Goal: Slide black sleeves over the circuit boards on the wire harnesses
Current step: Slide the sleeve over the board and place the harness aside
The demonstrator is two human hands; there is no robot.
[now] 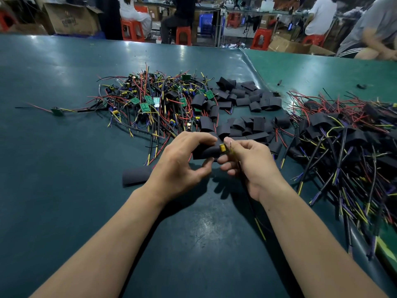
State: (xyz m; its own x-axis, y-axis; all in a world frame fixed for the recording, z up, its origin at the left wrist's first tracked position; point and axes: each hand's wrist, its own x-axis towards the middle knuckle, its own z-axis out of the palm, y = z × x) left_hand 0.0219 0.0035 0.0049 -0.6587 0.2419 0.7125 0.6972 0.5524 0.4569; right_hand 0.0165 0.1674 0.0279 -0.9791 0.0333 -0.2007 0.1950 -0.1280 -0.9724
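The step in hand is the sliding itself. The left hand (180, 162) pinches a black sleeve (205, 152) between thumb and fingers, above the green tabletop (64, 168) near the centre. The right hand (247, 162), at 3 o'clock from the sleeve, pinches the circuit board (222, 147) by its end; only a yellow capacitor shows at the sleeve mouth (the rest seems already inside). Next, I judge, the board needs one more straight push. The sleeve looks matte, soft and flattened. Bare harnesses (150, 100) lie at 11 o'clock, loose sleeves (242, 97) at 12, finished ones (343, 136) at 3.
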